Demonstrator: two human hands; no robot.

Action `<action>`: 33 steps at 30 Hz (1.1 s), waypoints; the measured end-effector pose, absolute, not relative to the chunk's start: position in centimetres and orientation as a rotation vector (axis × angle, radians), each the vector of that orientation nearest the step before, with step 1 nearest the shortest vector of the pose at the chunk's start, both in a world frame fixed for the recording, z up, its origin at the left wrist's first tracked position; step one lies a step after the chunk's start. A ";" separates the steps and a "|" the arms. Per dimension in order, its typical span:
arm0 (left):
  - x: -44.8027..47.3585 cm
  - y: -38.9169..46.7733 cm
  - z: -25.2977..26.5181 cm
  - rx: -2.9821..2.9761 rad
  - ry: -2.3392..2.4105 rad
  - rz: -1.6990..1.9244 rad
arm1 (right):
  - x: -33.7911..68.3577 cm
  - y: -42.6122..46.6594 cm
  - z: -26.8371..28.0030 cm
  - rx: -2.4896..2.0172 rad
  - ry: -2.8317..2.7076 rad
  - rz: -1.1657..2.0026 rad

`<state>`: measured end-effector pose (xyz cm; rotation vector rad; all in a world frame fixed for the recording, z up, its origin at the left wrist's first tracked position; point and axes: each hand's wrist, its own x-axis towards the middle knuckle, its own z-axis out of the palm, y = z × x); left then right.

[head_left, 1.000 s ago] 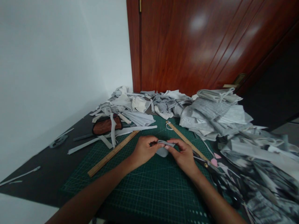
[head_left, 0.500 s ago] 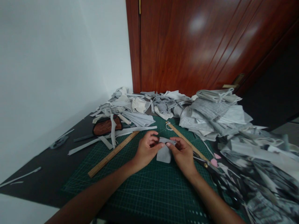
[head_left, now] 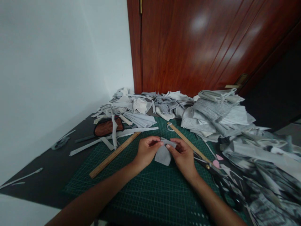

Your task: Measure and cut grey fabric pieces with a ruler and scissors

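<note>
A small piece of grey fabric (head_left: 163,155) is held by its far edge above the green cutting mat (head_left: 145,194). My left hand (head_left: 148,151) pinches its far left corner between thumb and fingers. On the other side, my right hand (head_left: 182,153) grips the far right part, thumb on top. The far edge looks folded or layered; the fingers partly cover it. The near end of the fabric hangs toward me, its corners rounded.
Wooden rulers lie left (head_left: 115,155) and right (head_left: 188,139) of my hands. Black scissors (head_left: 225,188) rest by my right forearm, near pink scraps (head_left: 216,163). Fabric piles (head_left: 216,113) line the back and right. A brown, black-edged piece (head_left: 108,126) sits among strips at left.
My left fingers have closed in on the far left corner of the fabric. The fabric's near end has swung slightly left and tilted. My right hand has barely moved.
</note>
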<state>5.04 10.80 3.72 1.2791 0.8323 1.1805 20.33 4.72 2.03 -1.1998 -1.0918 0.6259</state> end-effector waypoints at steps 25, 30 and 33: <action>4.8 10.8 3.0 1.667 0.655 1.260 | 21.0 4.2 3.1 -1.080 -1.515 0.328; 4.8 10.6 3.3 1.704 0.648 1.319 | 21.2 4.2 3.1 -1.081 -1.555 0.281; 4.7 10.6 3.7 1.767 0.623 1.333 | 21.3 4.1 3.0 -1.088 -1.571 0.262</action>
